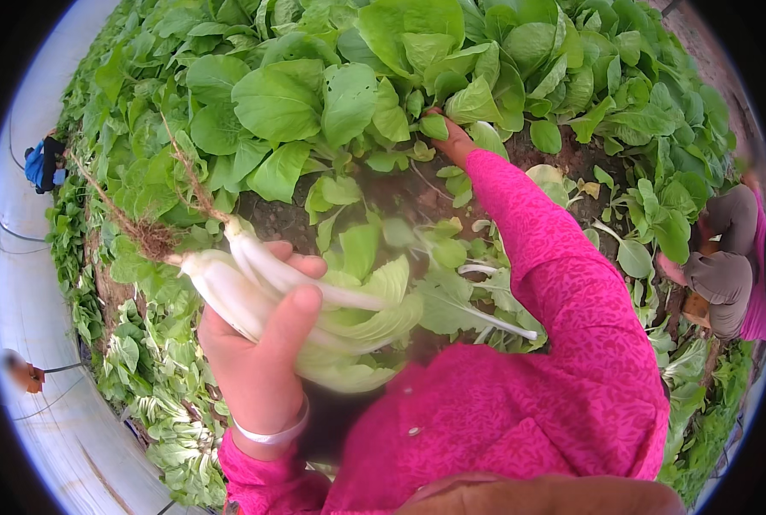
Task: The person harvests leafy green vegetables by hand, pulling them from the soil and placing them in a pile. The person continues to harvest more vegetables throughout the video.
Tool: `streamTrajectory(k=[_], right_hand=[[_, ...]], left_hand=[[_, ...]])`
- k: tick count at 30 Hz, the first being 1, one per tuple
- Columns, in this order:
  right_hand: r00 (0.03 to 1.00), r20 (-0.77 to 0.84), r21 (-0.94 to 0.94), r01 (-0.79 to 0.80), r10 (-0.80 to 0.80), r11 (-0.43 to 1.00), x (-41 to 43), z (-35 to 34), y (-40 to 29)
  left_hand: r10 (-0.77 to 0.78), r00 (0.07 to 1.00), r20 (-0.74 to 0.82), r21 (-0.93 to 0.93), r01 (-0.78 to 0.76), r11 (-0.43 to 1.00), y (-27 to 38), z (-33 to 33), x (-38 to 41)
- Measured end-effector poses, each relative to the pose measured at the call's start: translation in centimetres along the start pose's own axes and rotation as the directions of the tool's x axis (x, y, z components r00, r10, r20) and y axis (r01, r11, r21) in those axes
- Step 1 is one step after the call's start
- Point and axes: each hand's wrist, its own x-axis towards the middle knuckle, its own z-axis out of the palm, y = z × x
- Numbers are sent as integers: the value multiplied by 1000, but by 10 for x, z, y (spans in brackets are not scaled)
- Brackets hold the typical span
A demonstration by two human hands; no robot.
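Observation:
Close in front of my body, my left hand [257, 360] holds a few uprooted leafy greens [228, 290], probably pak choi, around their thick white stalks. Their brown roots [148, 237] point up to the left, and the pale leaves [376, 309] hang towards my chest. My right hand [452, 143] reaches low into the standing leafy greens [351, 103]. Leaves cover most of its fingers, so what they grip near the stem bases cannot be seen. One large leaf beside that spot has small holes.
Loose leaves [460, 309] litter the dark soil [524, 151] before me. Pulled greens with white stalks [180, 431] lie at lower left. A person in brown trousers [721, 283] sits at right. Another person in blue [35, 166] is far left, near plastic sheeting [29, 277].

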Motion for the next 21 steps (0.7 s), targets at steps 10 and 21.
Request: streamTrajectory(k=[10, 21], right_hand=[[942, 325, 6, -85, 78, 996, 16, 5, -10], [809, 572, 577, -514, 135, 635, -17, -21, -26]], left_hand=[[-73, 995, 71, 15, 72, 997, -7, 9, 8], [73, 994, 81, 31, -75, 997, -8, 5, 5]])
